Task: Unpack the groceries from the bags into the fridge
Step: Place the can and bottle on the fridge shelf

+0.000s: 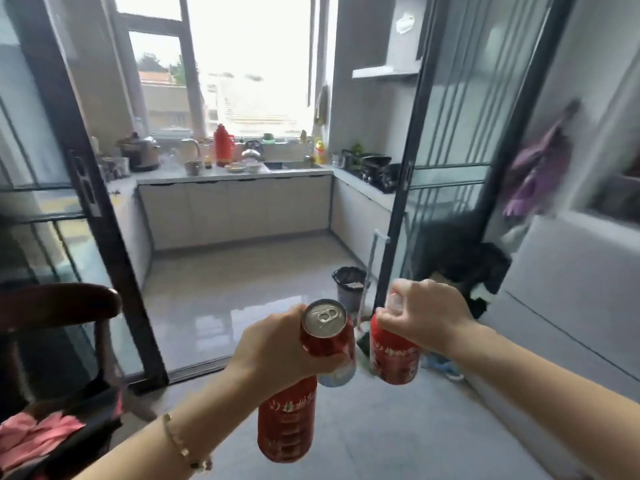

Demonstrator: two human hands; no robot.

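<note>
My left hand grips a red drinks can, silver top facing up, together with a red-labelled bottle that hangs below the hand. My right hand holds a second red-labelled bottle by its neck, its body hanging down. Both hands are raised in front of me over the grey floor. The grey fridge stands at the right edge, blurred, its doors closed as far as I can see.
Ahead, an open black-framed sliding glass door leads into a kitchen with counters and a bin. A dark wooden chair with pink and black cloth stands at the left. A purple cloth hangs at the right.
</note>
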